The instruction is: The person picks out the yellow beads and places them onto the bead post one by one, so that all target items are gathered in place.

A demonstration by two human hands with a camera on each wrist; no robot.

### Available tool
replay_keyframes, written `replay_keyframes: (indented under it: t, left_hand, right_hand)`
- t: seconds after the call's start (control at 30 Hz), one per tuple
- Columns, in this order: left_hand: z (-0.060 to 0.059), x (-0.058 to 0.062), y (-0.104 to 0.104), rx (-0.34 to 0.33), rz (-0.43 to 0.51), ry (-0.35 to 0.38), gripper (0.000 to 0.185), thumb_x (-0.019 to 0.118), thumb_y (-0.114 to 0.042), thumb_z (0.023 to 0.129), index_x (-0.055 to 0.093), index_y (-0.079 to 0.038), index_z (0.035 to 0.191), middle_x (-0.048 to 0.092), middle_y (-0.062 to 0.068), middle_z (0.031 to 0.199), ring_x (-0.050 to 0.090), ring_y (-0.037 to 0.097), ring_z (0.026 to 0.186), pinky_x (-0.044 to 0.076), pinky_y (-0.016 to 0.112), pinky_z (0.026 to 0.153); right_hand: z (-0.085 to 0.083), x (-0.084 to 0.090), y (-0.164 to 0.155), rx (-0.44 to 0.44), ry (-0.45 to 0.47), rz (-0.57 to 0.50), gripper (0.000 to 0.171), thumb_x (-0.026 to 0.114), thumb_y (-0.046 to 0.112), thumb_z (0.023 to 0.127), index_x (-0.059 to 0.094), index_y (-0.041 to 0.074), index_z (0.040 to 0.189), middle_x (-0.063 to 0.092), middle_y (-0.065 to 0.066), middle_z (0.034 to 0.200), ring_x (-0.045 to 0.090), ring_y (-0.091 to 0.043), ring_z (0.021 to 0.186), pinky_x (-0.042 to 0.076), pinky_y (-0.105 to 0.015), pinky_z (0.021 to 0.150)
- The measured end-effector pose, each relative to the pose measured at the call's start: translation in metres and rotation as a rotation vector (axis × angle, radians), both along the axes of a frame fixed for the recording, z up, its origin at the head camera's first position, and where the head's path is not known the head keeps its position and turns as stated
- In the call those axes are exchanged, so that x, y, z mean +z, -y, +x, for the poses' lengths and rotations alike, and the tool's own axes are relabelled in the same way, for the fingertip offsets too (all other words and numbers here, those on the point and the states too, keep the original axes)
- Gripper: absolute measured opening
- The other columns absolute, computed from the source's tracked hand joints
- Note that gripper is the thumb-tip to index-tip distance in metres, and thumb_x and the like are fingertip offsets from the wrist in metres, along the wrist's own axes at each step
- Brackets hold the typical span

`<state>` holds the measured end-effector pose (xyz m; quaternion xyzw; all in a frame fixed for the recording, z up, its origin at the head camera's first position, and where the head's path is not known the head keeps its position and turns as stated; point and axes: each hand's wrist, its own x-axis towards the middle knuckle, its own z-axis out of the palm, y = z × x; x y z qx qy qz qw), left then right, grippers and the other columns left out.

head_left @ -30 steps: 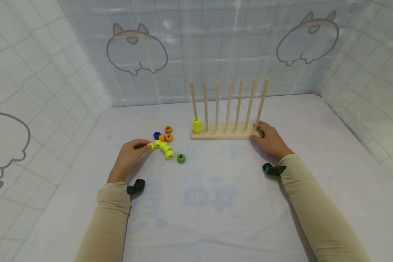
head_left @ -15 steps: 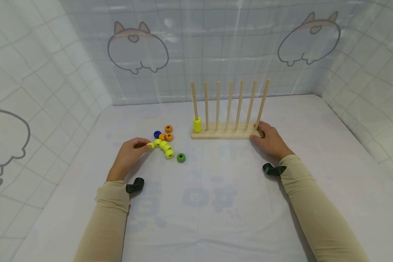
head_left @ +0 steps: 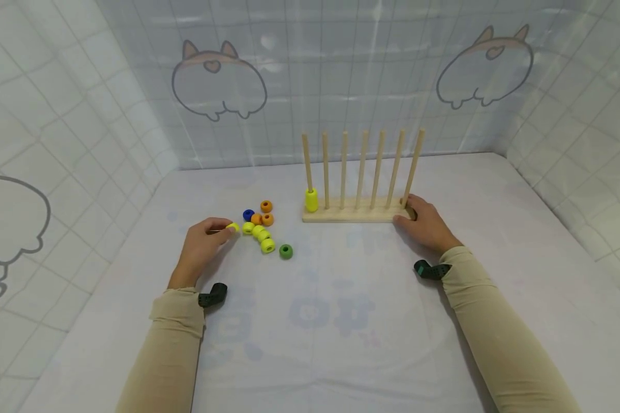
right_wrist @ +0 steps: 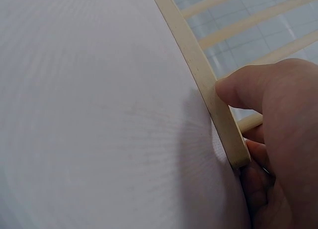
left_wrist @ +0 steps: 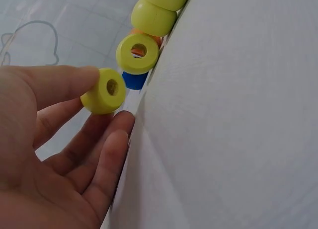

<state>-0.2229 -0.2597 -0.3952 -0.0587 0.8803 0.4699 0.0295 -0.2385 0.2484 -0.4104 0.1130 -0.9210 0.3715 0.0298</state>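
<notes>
My left hand (head_left: 200, 244) pinches a yellow bead (left_wrist: 105, 91) between thumb and fingers, just left of the other beads. The bead's hole shows in the left wrist view. Several more yellow beads (head_left: 259, 232) lie in a short line to its right. My right hand (head_left: 425, 222) grips the right end of a wooden base (head_left: 353, 215), thumb on its front edge in the right wrist view. Several upright pegs (head_left: 361, 169) rise from that base. Yellow beads (head_left: 311, 201) sit stacked at the bottom of the leftmost peg.
Behind the yellow beads lie a blue bead (head_left: 248, 215) and several orange beads (head_left: 266, 206). A green bead (head_left: 286, 251) sits apart to the right. All rest on a white cloth (head_left: 320, 355), with a tile-patterned curtain (head_left: 315, 74) behind.
My left hand has drawn the pinched yellow bead slightly left, opening a gap from the yellow line. My right hand stays on the base.
</notes>
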Motion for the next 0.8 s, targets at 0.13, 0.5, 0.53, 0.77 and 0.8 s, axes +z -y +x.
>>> replay_keyframes:
  t: [0.13,0.5,0.53,0.77,0.8]
  left_hand:
    - [0.0,-0.001,-0.001,0.014,0.044,-0.014,0.041,0.067,-0.036,0.097,0.062,-0.011,0.129,0.055,0.008,0.135,0.055,0.025,0.116,0.049,0.036,0.093]
    - [-0.001,0.003,-0.005,-0.002,0.104,-0.036,0.04,0.067,-0.032,0.097,0.06,-0.01,0.129,0.051,0.009,0.139,0.051,0.027,0.126,0.045,0.043,0.102]
    - [-0.001,0.003,-0.005,0.0,0.108,-0.044,0.04,0.067,-0.032,0.097,0.06,-0.01,0.13,0.051,0.008,0.139,0.051,0.027,0.125,0.045,0.043,0.102]
    - [-0.002,0.009,-0.008,0.022,0.147,-0.102,0.045,0.067,-0.038,0.097,0.061,-0.011,0.133,0.056,0.007,0.135,0.057,0.021,0.116,0.048,0.04,0.097]
    - [-0.003,0.01,-0.008,0.024,0.148,-0.108,0.045,0.067,-0.039,0.097,0.061,-0.012,0.133,0.057,0.007,0.134,0.057,0.021,0.114,0.048,0.04,0.097]
  right_hand:
    - [0.0,-0.001,0.0,0.014,-0.012,-0.025,0.044,0.059,0.022,0.101,0.052,0.001,0.139,0.051,-0.02,0.139,0.047,-0.036,0.124,0.037,-0.053,0.104]
    - [-0.002,0.0,-0.002,0.016,-0.012,-0.019,0.045,0.058,0.023,0.102,0.052,0.0,0.139,0.048,-0.02,0.143,0.044,-0.037,0.13,0.034,-0.055,0.108]
    - [-0.002,0.0,-0.002,0.018,-0.01,-0.017,0.045,0.058,0.023,0.102,0.052,-0.001,0.14,0.047,-0.02,0.144,0.043,-0.038,0.131,0.034,-0.056,0.108]
    - [-0.002,-0.001,-0.001,0.011,0.0,0.004,0.047,0.058,0.024,0.102,0.051,-0.003,0.14,0.042,-0.019,0.151,0.038,-0.041,0.137,0.031,-0.057,0.111]
    - [-0.002,-0.001,-0.001,0.013,0.003,0.003,0.047,0.058,0.024,0.102,0.051,-0.003,0.14,0.042,-0.019,0.151,0.038,-0.041,0.137,0.031,-0.057,0.111]
